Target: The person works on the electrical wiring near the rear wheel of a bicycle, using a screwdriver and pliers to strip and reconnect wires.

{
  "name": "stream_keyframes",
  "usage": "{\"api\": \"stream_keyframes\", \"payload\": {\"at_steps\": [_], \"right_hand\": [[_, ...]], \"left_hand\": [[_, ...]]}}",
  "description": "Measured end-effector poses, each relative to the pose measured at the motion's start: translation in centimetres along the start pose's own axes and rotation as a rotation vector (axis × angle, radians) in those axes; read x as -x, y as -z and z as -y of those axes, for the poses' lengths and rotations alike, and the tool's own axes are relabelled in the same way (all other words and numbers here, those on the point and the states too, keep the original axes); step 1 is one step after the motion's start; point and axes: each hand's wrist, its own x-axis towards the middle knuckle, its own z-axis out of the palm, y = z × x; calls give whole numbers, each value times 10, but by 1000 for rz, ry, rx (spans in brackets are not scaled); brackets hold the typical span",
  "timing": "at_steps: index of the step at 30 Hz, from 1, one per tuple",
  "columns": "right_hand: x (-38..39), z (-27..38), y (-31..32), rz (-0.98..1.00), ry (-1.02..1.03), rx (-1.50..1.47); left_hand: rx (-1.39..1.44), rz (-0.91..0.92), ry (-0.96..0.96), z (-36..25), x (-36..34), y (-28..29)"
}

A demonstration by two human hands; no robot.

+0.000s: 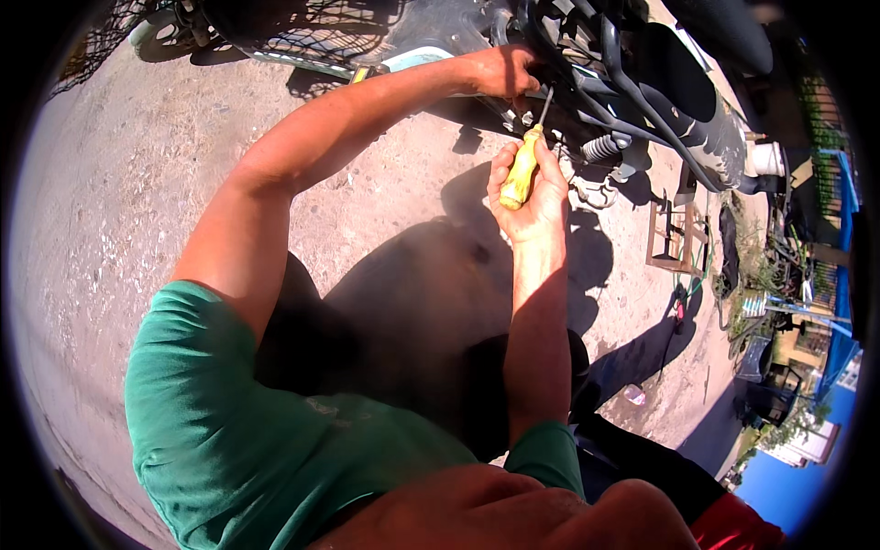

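My right hand (547, 192) is wrapped round the yellow handle of a screwdriver (521, 174). Its thin metal shaft points up and away, the tip ending among the dark parts of a motorbike-like vehicle (612, 55). Just left of that tip, my left hand (500, 71) reaches in at the frame with its fingers curled. Shadow and dark parts hide the fingertips, so what they grip does not show. Below the black frame tubes, a pale coiled spring (605, 147) sits to the right of the screwdriver.
Rough concrete ground (174, 156) lies under and around the vehicle. Black mesh (312, 32) is at the far left, near a wheel (158, 38). To the right are a white bucket (768, 159) and a wooden frame (671, 236). A person's red garment (738, 524) shows at lower right.
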Motion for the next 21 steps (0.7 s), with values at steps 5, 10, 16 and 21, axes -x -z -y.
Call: {"api": "stream_keyframes", "payload": {"at_steps": [5, 10, 16, 21], "right_hand": [[6, 8, -1, 119, -108, -60], [1, 2, -1, 95, -14, -24], [0, 2, 2, 94, -77, -71], [7, 10, -1, 105, -101, -64]], "left_hand": [[52, -33, -41, 2, 6, 2], [27, -31, -78, 31, -10, -3], [16, -25, -79, 11, -2, -2], [165, -40, 83, -12, 10, 3]]}}
